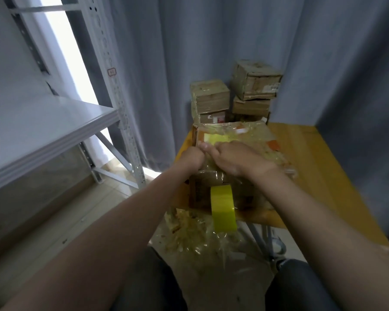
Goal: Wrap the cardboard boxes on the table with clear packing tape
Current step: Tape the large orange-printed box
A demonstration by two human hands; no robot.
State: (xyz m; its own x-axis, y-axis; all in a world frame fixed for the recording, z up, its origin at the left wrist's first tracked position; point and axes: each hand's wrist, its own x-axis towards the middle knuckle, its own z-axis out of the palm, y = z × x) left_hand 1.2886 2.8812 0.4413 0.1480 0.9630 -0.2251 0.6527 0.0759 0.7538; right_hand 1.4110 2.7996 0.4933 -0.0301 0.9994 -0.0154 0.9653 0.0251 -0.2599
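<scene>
Labels unreadable. One large box [256, 140] on surface [312, 153], at least four small boxes [210, 96] behind, one yellow tape roll [224, 207]. Right hand [231, 158] flat on large box; left hand [190, 159] curled, grip unclear.

**Glossy film over worn cardboard**

The table [305, 158] is smooth, matt wood. On it, the cardboard box [259, 142] is rough and worn under crinkled, shiny clear tape [245, 129]. At the table's near edge, the yellow tape roll [222, 207] looks glossy. Behind the table hangs a matt grey cloth curtain [189, 41].
</scene>
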